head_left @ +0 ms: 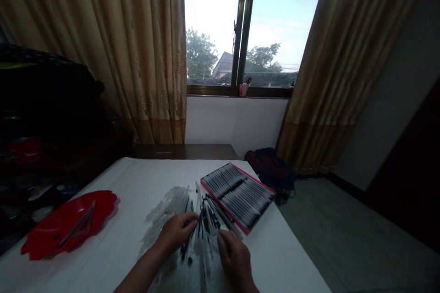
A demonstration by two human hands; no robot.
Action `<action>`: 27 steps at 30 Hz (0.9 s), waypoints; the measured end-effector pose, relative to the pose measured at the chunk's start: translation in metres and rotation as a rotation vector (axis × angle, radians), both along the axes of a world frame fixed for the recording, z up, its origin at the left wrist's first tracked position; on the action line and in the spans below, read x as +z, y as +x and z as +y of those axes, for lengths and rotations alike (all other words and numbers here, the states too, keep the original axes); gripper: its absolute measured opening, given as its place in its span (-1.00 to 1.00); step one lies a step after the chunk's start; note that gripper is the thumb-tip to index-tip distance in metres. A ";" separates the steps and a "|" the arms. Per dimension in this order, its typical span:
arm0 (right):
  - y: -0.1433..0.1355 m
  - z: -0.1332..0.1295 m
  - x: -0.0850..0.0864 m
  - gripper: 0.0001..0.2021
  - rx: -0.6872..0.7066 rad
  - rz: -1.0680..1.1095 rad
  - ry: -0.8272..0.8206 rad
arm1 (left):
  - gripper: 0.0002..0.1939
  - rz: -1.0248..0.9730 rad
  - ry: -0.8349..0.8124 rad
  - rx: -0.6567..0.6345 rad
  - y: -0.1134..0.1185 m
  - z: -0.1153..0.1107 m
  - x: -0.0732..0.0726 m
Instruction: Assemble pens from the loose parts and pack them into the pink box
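My left hand (178, 231) is over the white table with thumb and fingertips pinched together above a loose pile of pen parts (206, 224). Facing it, my right hand (235, 254) has its thumb and fingers closed at the pile's right side. What each hand holds, if anything, is too small and dim to make out. The pile mixes clear tubes with thin dark sticks and small black pieces. To its left lie many translucent pen barrels (175, 201). Beyond my right hand, a red-edged box (248, 230) holds two rows of pens (237, 192), lying slanted on the table.
A red scalloped dish (103, 206) with a clear triangular piece (80, 224) sits at the table's (144, 178) left. Dark clutter stands further left. Dark cloth (271, 167) lies beyond the right corner. A pink cup (244, 89) stands on the windowsill between curtains (154, 55).
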State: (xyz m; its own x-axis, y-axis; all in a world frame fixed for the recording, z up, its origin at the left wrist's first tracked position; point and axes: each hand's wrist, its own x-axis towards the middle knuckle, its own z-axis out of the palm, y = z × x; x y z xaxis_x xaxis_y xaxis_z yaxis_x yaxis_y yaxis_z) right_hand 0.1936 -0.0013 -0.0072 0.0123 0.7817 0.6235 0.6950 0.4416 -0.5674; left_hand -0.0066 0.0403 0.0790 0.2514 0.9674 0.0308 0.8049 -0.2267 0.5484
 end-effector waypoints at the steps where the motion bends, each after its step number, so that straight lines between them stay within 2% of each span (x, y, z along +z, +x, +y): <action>1: 0.000 -0.001 0.002 -0.71 0.005 -0.001 0.002 | -0.73 0.011 -0.001 -0.008 0.000 -0.001 0.001; 7: -0.001 -0.003 0.007 -0.71 0.000 -0.007 -0.014 | -0.73 0.112 0.010 -0.053 0.003 -0.004 0.010; 22: -0.001 -0.003 0.005 -0.78 0.027 -0.034 -0.060 | -0.73 0.321 0.124 -0.203 0.001 -0.005 0.028; 27: 0.000 -0.003 0.006 -0.78 0.034 -0.037 -0.078 | -0.73 0.373 0.162 -0.229 0.000 -0.005 0.030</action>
State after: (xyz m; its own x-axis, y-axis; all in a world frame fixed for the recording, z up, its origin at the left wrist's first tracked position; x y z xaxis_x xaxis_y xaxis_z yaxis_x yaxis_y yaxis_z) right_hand 0.1932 -0.0045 -0.0013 -0.0372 0.8276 0.5601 0.7011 0.4210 -0.5755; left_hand -0.0066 0.0352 0.1088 0.4805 0.8759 0.0438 0.8597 -0.4803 0.1739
